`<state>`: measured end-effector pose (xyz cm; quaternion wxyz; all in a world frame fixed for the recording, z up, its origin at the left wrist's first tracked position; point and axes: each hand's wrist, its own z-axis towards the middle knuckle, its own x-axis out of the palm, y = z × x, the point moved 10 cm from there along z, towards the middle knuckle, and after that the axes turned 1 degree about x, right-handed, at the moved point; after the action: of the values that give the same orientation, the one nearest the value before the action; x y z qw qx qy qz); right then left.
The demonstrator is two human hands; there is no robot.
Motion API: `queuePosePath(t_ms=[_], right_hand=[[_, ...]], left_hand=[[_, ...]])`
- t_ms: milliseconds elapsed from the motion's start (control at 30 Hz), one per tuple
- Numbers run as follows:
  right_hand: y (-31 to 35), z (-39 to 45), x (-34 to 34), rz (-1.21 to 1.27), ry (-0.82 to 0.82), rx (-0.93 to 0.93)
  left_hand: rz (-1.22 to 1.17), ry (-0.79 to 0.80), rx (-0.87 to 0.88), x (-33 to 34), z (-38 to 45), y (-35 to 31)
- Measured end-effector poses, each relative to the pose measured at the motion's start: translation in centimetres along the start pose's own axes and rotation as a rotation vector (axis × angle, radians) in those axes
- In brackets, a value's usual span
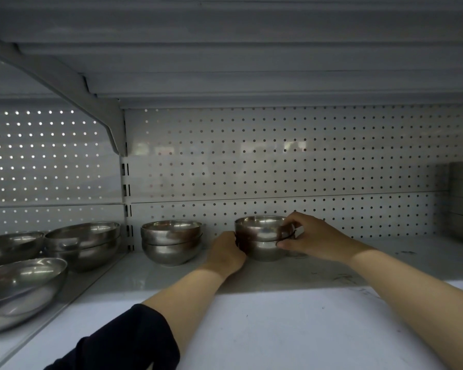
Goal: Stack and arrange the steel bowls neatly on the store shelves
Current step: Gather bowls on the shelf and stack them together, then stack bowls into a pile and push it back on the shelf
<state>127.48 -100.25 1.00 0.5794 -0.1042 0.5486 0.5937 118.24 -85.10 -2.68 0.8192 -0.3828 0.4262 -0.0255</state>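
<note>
- While both hands are reaching deep into the white shelf (pixel 251 329), the left hand (pixel 226 252) is gripping the side of a two-bowl stack (pixel 261 237) at frame centre, and the right hand (pixel 309 236) is pinching its rim.
- Another stack (pixel 171 241) is sitting just left of it.
- Pegboard backing (pixel 278 161) is spanning the rear; more bowls (pixel 82 241) are resting at lower left.

Dark navy sleeve (pixel 123 340) on left arm; right forearm (pixel 412 297) bare.
</note>
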Motion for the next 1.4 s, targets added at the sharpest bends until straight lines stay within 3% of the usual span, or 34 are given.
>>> queuePosePath(t_ms=[233, 333, 467, 567, 700, 833, 1033, 1400], right_hand=[[-0.2, 0.1, -0.9, -0.081, 0.026, 0.055], [1.6, -0.1, -3.5, -0.114, -0.058, 0.046], [8.0, -0.1, -5.1, -0.061, -0.168, -0.132], [13.1, 1.2, -2.8, -0.064, -0.136, -0.228], [17.1, 4.2, 4.0, -0.120, 0.092, -0.251], [17.2, 6.1, 10.0, -0.238, 0.296, -0.191], [16.6, 6.7, 12.5, -0.165, 0.318, -0.207], [17.0, 6.4, 11.7, -0.165, 0.263, -0.226]], left_hand=[[0.016, 0.030, 0.009, -1.4, -0.7, -1.2], [0.090, -0.104, 0.082, -6.3, -1.3, -2.6], [0.210, -0.305, 0.185, -14.4, -3.7, -2.4], [0.292, -0.404, 0.141, -18.2, -5.1, 0.0], [0.380, -0.244, -0.068, -17.0, -4.4, 6.3], [0.400, -0.095, -0.150, -14.5, -3.9, 10.7], [0.306, -0.049, -0.162, -12.9, -2.8, 11.9], [0.233, -0.102, -0.180, -12.9, -2.2, 12.5]])
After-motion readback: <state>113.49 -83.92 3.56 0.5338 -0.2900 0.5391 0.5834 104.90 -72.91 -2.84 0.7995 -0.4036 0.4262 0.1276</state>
